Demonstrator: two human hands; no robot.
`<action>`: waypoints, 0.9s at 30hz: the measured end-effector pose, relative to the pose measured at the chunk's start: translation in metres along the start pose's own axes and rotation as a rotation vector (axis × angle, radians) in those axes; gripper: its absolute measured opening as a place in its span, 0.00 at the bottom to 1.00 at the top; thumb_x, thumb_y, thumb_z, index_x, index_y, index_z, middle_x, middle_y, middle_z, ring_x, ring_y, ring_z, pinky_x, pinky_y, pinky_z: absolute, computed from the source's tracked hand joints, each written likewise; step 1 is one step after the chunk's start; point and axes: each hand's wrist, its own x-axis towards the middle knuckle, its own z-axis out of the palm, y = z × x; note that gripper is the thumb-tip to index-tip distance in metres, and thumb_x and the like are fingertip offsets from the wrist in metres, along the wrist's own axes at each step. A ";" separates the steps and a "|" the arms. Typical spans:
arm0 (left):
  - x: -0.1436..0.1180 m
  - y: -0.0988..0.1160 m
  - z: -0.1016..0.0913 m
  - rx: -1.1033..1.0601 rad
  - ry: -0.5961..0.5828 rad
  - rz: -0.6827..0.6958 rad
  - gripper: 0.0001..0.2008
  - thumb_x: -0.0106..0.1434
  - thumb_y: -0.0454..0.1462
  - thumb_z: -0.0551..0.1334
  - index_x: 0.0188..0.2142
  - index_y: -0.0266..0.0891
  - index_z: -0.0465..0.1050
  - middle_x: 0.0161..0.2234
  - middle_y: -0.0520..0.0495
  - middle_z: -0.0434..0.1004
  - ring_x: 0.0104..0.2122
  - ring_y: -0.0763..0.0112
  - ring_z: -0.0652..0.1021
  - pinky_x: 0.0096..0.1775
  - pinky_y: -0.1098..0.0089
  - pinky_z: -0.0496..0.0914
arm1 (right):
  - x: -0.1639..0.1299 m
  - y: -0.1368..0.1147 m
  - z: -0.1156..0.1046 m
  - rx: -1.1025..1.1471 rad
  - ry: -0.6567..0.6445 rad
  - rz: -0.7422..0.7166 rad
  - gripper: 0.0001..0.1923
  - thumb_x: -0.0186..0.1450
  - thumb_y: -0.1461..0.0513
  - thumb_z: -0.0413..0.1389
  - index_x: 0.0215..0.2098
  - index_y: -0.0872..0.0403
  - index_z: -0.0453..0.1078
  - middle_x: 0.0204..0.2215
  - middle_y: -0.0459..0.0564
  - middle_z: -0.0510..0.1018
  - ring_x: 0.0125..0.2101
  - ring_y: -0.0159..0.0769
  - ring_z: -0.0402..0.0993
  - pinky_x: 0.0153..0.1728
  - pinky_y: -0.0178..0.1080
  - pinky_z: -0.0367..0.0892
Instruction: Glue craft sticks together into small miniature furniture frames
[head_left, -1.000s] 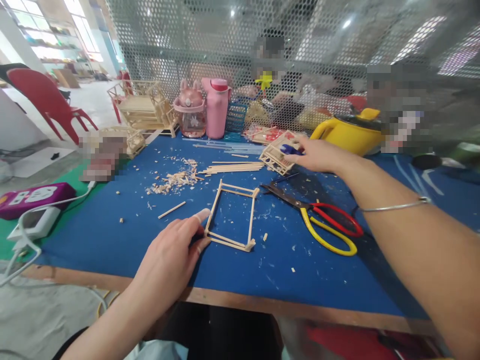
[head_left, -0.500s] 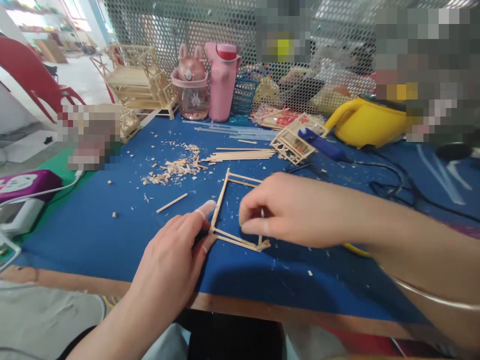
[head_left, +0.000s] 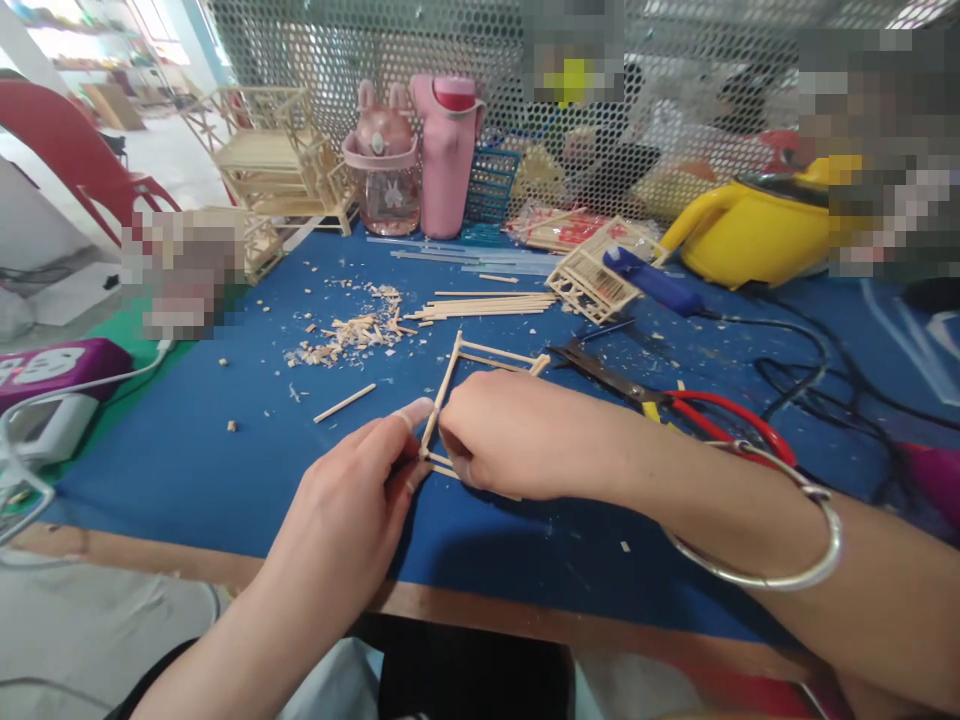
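Observation:
A small open frame of thin wooden sticks [head_left: 448, 380] lies on the blue tabletop in front of me. My left hand [head_left: 352, 480] grips its near left corner between thumb and fingers; the forefinger has a pale wrapping at its tip. Over the frame's near side is my right hand [head_left: 499, 435], its fingers curled and closed close to the left hand. What those fingers hold, if anything, is hidden. The right hand and forearm cover much of the frame's near right part. One loose stick [head_left: 345, 403] rests left of the frame.
Red-handled scissors [head_left: 720, 415] lie partly under my right forearm. Behind are stick offcuts [head_left: 352, 335], a row of sticks [head_left: 487, 305], a small stick model [head_left: 592, 275] and a corded blue tool [head_left: 652, 283]. Farther back stand pink bottles [head_left: 448, 160] and a yellow pot [head_left: 742, 235].
My right hand has moved left and down along the frame, nearer to my left hand. The frame's far right corner and the scissors now show. My left hand keeps its place.

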 end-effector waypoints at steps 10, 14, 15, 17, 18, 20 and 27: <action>0.002 -0.001 -0.001 -0.027 0.025 -0.023 0.16 0.60 0.36 0.59 0.49 0.43 0.69 0.34 0.52 0.78 0.34 0.70 0.78 0.35 0.74 0.69 | 0.002 0.020 -0.005 0.302 -0.116 0.004 0.07 0.49 0.61 0.55 0.24 0.56 0.74 0.19 0.46 0.75 0.19 0.28 0.66 0.20 0.31 0.54; 0.004 -0.001 -0.005 -0.028 -0.037 -0.007 0.13 0.61 0.35 0.58 0.46 0.43 0.72 0.38 0.49 0.78 0.36 0.69 0.77 0.35 0.74 0.68 | 0.003 0.028 -0.001 0.416 -0.151 -0.017 0.08 0.50 0.62 0.53 0.26 0.56 0.73 0.20 0.44 0.75 0.20 0.27 0.66 0.21 0.30 0.55; 0.005 -0.001 -0.006 -0.033 -0.052 0.010 0.13 0.61 0.35 0.58 0.45 0.43 0.73 0.38 0.49 0.78 0.35 0.70 0.77 0.35 0.74 0.68 | 0.003 0.029 0.000 0.442 -0.156 -0.023 0.08 0.50 0.62 0.53 0.26 0.56 0.73 0.20 0.43 0.75 0.20 0.27 0.66 0.21 0.30 0.56; 0.006 -0.002 -0.008 -0.047 -0.073 0.057 0.13 0.62 0.34 0.57 0.45 0.44 0.73 0.36 0.50 0.78 0.34 0.71 0.77 0.34 0.75 0.68 | 0.005 0.031 0.002 0.502 -0.169 -0.034 0.07 0.51 0.62 0.53 0.25 0.56 0.72 0.20 0.43 0.74 0.21 0.26 0.66 0.22 0.30 0.56; 0.006 -0.003 -0.009 -0.053 -0.077 0.082 0.13 0.62 0.33 0.57 0.45 0.45 0.73 0.35 0.51 0.77 0.33 0.72 0.76 0.34 0.75 0.67 | 0.006 0.032 0.002 0.535 -0.176 -0.039 0.06 0.51 0.63 0.54 0.24 0.56 0.71 0.19 0.42 0.73 0.21 0.26 0.66 0.22 0.30 0.57; 0.007 -0.004 -0.009 -0.058 -0.073 0.121 0.14 0.62 0.33 0.57 0.46 0.45 0.73 0.34 0.52 0.76 0.32 0.74 0.76 0.34 0.75 0.67 | 0.008 0.035 0.004 0.613 -0.208 -0.054 0.05 0.50 0.63 0.54 0.23 0.56 0.70 0.18 0.42 0.73 0.21 0.26 0.67 0.23 0.30 0.58; 0.005 -0.004 -0.004 -0.013 -0.032 0.137 0.09 0.63 0.33 0.56 0.39 0.42 0.74 0.30 0.52 0.74 0.29 0.74 0.74 0.30 0.75 0.65 | 0.010 0.040 0.005 0.788 -0.265 -0.039 0.04 0.51 0.63 0.55 0.22 0.57 0.69 0.18 0.42 0.72 0.21 0.26 0.68 0.23 0.30 0.61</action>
